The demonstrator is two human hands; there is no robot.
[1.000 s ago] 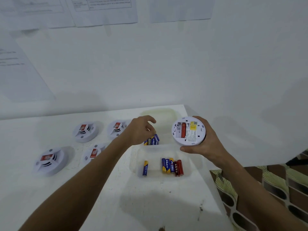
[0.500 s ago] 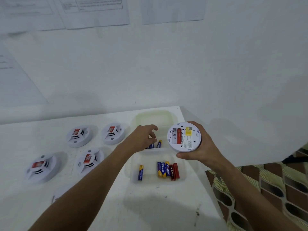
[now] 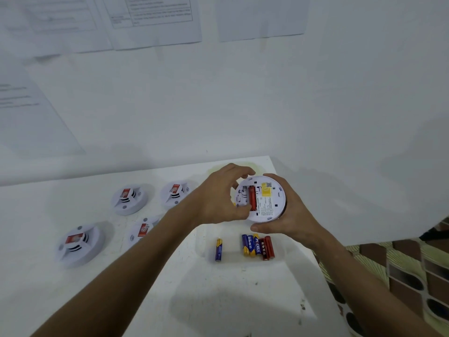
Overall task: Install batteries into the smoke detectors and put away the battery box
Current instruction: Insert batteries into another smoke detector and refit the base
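You are mid-install: your right hand [image 3: 286, 215] cups the smoke detector [image 3: 261, 199] while your left hand [image 3: 218, 198] curls at its battery slot, though whether it pinches a battery I cannot tell. Next, seat a second battery beside the red battery [image 3: 252, 198].

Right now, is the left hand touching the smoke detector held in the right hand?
Touching. The head view shows the left hand with its fingers on the rim and battery bay of the smoke detector, which the right hand grips.

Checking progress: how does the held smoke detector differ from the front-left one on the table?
The held smoke detector shows its back, with a red battery seated; the front-left detector lies face up. The first is gripped by the right hand; the second rests untouched. Both are round and white.
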